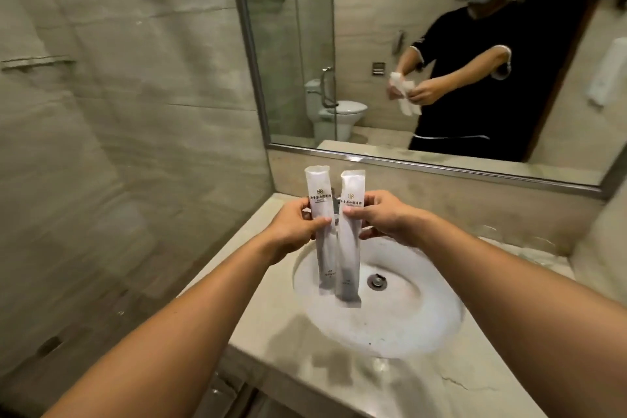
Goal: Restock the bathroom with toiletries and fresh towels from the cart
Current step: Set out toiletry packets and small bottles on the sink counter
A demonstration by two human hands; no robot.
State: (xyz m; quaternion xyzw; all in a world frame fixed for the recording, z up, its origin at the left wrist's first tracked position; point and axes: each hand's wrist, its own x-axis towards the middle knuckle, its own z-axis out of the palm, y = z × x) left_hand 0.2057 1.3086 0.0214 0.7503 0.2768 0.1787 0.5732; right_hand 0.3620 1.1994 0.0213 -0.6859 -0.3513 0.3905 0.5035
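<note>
Sachets, two of them, long, white and sealed, stand nearly upright side by side at the centre of the frame, held above the sink (400,326). Along the left of the frame runs a glass shower wall (135,112) with a metal frame at its right edge. Coming in from the lower left, the left forearm reaches up to the left hand (291,231), whose thumb and fingers are closed in a pinch on the left sachet (322,231) at about its middle. Just to the right, and slightly lower, hangs the right sachet (347,248), its lower end over the basin; the two packets overlap or touch along their inner edges, though which I cannot tell. Both carry a small gold emblem and dark print near the top. The right hand (380,217) grips the right sachet the same way, thumb on the front, fingers curled behind. Below them the round white basin sits in a pale stone counter (458,383), with the drain (376,281) right of the sachets' lower ends. In the upper right of the frame a mirror (373,44) reflects a toilet and the person in a dark top.
</note>
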